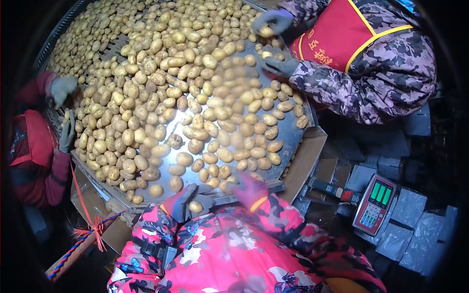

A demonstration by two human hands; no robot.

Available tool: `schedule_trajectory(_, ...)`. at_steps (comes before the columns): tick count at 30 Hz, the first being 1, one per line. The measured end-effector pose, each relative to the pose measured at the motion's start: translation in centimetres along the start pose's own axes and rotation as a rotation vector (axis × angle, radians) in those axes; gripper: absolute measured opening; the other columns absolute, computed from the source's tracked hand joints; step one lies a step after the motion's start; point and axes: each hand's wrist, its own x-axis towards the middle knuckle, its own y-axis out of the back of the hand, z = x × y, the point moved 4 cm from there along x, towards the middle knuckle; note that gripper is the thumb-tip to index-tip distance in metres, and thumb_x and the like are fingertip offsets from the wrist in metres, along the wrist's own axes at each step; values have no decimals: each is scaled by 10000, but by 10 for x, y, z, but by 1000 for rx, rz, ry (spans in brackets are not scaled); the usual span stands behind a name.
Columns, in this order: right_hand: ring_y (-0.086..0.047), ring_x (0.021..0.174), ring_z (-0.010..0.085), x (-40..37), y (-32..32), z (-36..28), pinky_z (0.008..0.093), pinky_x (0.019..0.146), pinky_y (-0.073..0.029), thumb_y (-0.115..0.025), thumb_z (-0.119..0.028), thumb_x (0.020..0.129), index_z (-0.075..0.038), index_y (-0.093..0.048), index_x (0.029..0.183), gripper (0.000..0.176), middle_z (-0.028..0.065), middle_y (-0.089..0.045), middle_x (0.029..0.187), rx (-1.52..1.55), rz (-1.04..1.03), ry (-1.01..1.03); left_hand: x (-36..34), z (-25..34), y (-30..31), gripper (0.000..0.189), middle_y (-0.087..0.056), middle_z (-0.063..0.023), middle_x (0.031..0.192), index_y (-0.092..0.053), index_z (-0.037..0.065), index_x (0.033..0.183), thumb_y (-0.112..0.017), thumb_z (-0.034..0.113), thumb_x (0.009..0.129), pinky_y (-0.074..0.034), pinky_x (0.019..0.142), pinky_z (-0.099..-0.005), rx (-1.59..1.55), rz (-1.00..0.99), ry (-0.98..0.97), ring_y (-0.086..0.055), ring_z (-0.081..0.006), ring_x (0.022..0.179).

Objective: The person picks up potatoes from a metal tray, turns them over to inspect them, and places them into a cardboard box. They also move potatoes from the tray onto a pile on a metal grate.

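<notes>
Many potatoes (141,107) lie heaped on a metal table (288,171). At the table's near edge my left hand (188,202), in a dark glove, has a single potato (195,207) in its cupped palm. To the right, my right hand (248,188) is smeared by motion beside the nearest potatoes; its fingers cannot be made out. Both of my sleeves are pink camouflage.
A person in a red apron (332,36) handles potatoes with gloved hands at the upper right. Another person (36,141) works at the left edge. A scale display (375,205) stands lower right, near wrapped boxes (410,207). A red string (80,190) hangs at the left corner.
</notes>
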Motion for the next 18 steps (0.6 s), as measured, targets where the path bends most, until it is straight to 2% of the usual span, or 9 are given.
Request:
schedule_trajectory(1, -676, 948, 383, -9, 1, -25, 478, 861, -523, -678, -395, 902, -206, -440, 1495, 666, 172, -666, 1186, 152, -170, 11, 1, -13, 1, 534, -597, -202, 1333, -484, -55, 1395, -326, 360, 1098, -459, 1059, -383, 203, 71, -141, -620, -277, 1192)
schedule_trajectory(4, -631, 1154, 373, -32, -12, -37, 435, 1028, -476, -683, -399, 908, -124, -551, 1418, 594, 217, -646, 1263, 426, -361, 173, -6, 1, -33, 516, -631, -191, 1257, -533, -26, 1353, -482, 392, 1056, -535, 939, -423, -619, -119, 308, -662, -269, 1084)
schedule_trajectory(6, -611, 1199, 363, -37, 4, -24, 427, 1041, -471, -669, -396, 921, -86, -590, 1375, 555, 208, -635, 1294, 337, -419, 155, -12, -11, -12, 492, -684, -147, 1128, -574, -15, 1308, -475, 396, 1058, -565, 828, -360, -394, -108, 444, -682, -220, 959)
schedule_trajectory(7, -671, 1051, 317, -35, 16, -6, 414, 955, -518, -679, -314, 923, -102, -655, 1288, 422, 145, -700, 1118, 235, -237, 279, -18, 22, -33, 464, -703, -107, 1017, -603, -8, 1272, -481, 384, 1057, -550, 764, -291, -427, -49, 496, -665, -171, 853)
schedule_trajectory(8, -656, 1092, 343, -30, 26, 12, 431, 979, -506, -667, -310, 927, -100, -673, 1249, 384, 152, -699, 1149, -35, -28, 286, -17, 17, -26, 464, -698, -109, 1025, -597, -6, 1280, -493, 384, 1052, -549, 759, -291, -414, -76, 473, -662, -170, 846)
schedule_trajectory(10, -644, 1125, 354, -21, 65, 46, 439, 967, -510, -658, -271, 921, -103, -678, 1242, 363, 191, -675, 1205, -28, 38, -164, -13, 0, -10, 467, -688, -112, 1041, -584, 0, 1298, -517, 384, 1041, -545, 750, -290, -388, -133, 425, -655, -169, 834)
schedule_trajectory(11, -650, 1118, 360, -13, 75, 63, 437, 940, -523, -676, -310, 900, -94, -670, 1254, 415, 190, -677, 1213, -6, 124, -290, -13, 5, -16, 464, -664, -147, 1126, -510, -25, 1384, -432, 312, 1075, -513, 804, -298, -441, -121, 347, -628, -201, 842)
schedule_trajectory(17, -665, 1107, 358, 37, 67, 64, 412, 965, -513, -710, -407, 858, -123, -626, 1336, 562, 177, -691, 1197, -366, 101, -278, -5, 9, -23, 461, -605, -175, 1271, -461, 5, 1420, -458, 304, 1070, -543, 888, -395, -608, 16, 292, -641, -258, 989)
schedule_trajectory(18, -669, 1105, 350, 38, 67, 68, 410, 954, -519, -693, -414, 878, -107, -600, 1356, 575, 177, -692, 1193, -181, -29, -268, -6, 11, -24, 467, -607, -176, 1271, -459, 8, 1421, -452, 319, 1072, -546, 906, -414, -585, 53, 303, -645, -269, 1011)
